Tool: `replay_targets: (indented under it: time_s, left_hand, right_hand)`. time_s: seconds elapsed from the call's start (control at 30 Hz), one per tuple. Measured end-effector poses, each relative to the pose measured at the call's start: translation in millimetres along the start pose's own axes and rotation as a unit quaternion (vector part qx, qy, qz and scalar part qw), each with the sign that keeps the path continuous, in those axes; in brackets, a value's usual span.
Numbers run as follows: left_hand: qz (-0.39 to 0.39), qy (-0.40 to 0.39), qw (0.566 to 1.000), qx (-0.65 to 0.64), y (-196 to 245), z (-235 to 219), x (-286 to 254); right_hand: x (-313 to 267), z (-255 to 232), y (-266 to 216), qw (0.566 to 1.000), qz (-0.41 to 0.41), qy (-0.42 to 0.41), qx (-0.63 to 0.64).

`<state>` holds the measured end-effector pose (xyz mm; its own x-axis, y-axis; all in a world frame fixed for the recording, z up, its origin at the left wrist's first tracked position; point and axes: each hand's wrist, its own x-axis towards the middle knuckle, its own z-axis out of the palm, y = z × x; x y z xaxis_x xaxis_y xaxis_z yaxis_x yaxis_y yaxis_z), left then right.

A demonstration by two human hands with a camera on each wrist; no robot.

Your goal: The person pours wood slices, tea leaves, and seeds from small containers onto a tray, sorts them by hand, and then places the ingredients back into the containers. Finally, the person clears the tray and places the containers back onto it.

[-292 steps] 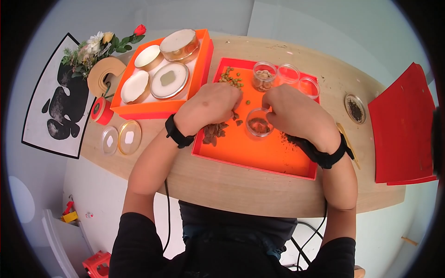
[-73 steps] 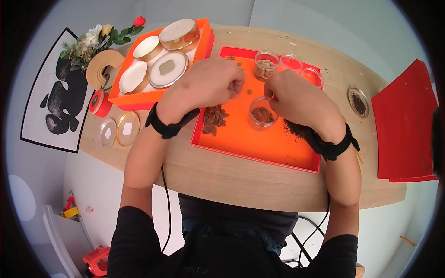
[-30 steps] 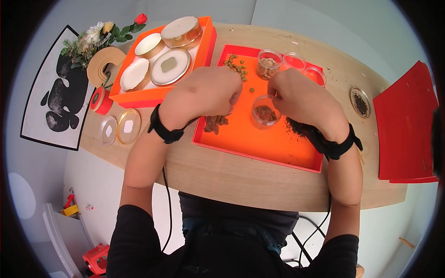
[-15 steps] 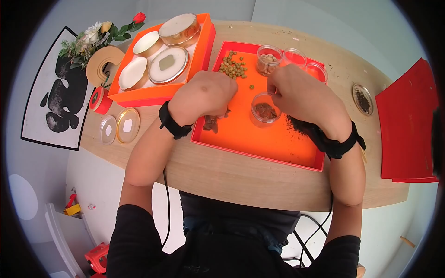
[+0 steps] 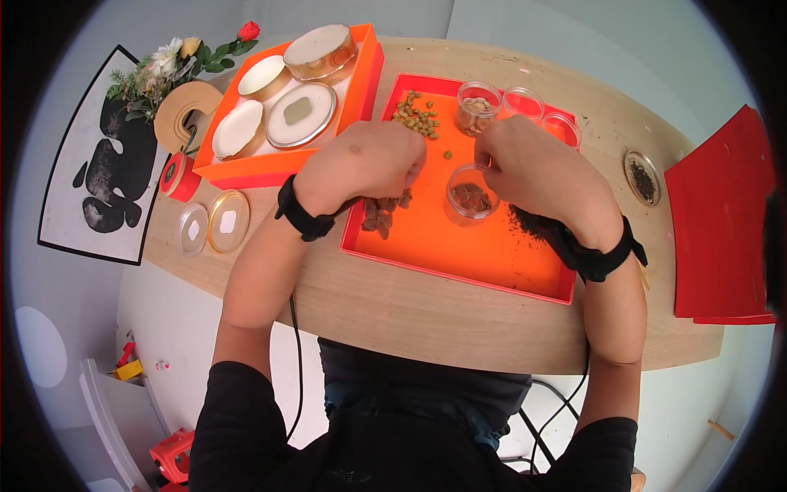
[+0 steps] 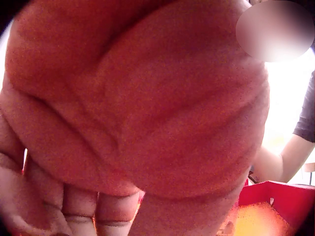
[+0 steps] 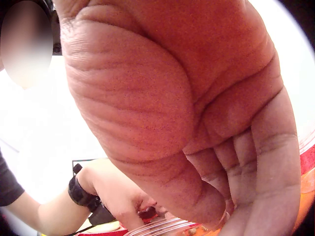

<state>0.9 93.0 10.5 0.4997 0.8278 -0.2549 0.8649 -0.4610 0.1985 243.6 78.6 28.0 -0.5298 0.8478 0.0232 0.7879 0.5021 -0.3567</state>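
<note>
My left hand [image 5: 361, 164] is above the left side of the orange tray [image 5: 426, 258], next to a heap of brown dried flakes [image 5: 379, 217]. In the right wrist view, the left fingertips pinch a dark reddish-brown flake [image 7: 147, 212]. My right hand [image 5: 537, 168] grips the rim of a clear round cup [image 5: 470, 215], with more brown flakes [image 5: 470, 197] lying inside. The palm hides most of the left fingers in the left wrist view. The cup's clear wall [image 7: 160, 227] shows at the bottom of the right wrist view.
Greenish-yellow buds [image 5: 418, 119] lie at the tray's back left. Another cup of pale pieces [image 5: 477, 111] stands beside clear cups [image 5: 525, 105]. Dark shreds [image 5: 525, 225] lie under the right wrist. An orange box [image 5: 287, 168] with round containers stands left, a dish [image 5: 643, 176] right.
Over the span, flakes in the cup have increased and the heap has shrunk. Since half a second ago, my left hand has lifted slightly off the heap, rightward. The right hand stays at the cup.
</note>
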Motion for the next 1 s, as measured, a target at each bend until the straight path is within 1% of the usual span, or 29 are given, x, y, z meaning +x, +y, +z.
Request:
replay_targets:
  time_s: [0.07,0.13,0.17,0.2,0.27,0.3,0.37,0.4,0.47,0.6,0.7,0.77,0.8,0.83,0.87,0.93,1.0]
  left_hand:
    - [0.036,0.048,0.998,-0.002,-5,-2,-2]
    - [0.038,0.06,0.997,-0.015,-7,-8,-4]
    - [0.039,0.072,0.996,-0.027,-6,-13,-4]
    - [0.04,0.072,0.996,-0.027,-5,-18,-4]
    - [0.051,0.066,0.992,-0.093,-2,-30,-5]
    - [0.052,0.066,0.992,-0.093,1,-33,-6]
    - [0.066,0.091,0.968,-0.224,8,-37,-9]
    - [0.067,0.091,0.968,-0.225,11,-38,-9]
    - [0.117,0.127,0.943,-0.283,17,-36,-11]
    - [0.14,0.124,0.933,-0.308,26,-30,-8]
    - [0.129,0.125,0.945,-0.273,24,-27,-6]
    - [0.093,0.136,0.969,-0.185,12,-25,-2]
    - [0.094,0.136,0.969,-0.184,7,-22,-1]
    - [0.068,0.101,0.988,-0.094,2,-18,1]
    - [0.042,0.066,0.997,-0.004,-2,-15,1]
    - [0.04,0.054,0.998,0.002,-3,-5,-1]
    - [0.036,0.04,0.998,0.008,0,-1,-4]
  right_hand:
    - [1,-2,-1,1.0,0.006,-0.011,-0.007]
    - [1,-1,0,1.0,0.012,-0.023,-0.013]
    - [1,1,1,1.0,0.001,-0.005,-0.007]
    - [0,3,3,1.0,-0.011,0.012,-0.001]
    - [1,1,1,1.0,-0.009,0.006,-0.01]
    - [1,1,0,1.0,-0.006,0.0,-0.019]
    - [0,1,1,1.0,-0.008,0.008,-0.015]
    - [0,2,1,1.0,-0.011,0.016,-0.01]
    - [-2,3,1,1.0,-0.005,0.017,-0.003]
    - [-2,7,4,0.999,-0.004,0.032,0.013]
    - [-3,4,1,0.999,-0.012,0.034,0.006]
    - [-4,3,0,1.0,-0.012,0.028,-0.002]
    - [-4,2,-1,1.0,-0.013,0.022,-0.011]
    - [-3,0,-2,1.0,-0.013,0.023,-0.01]
    - [-3,-2,-4,1.0,-0.002,0.009,-0.014]
    - [-3,-1,-3,1.0,0.007,-0.004,-0.019]
    - [-4,5,2,0.998,-0.032,0.043,-0.017]
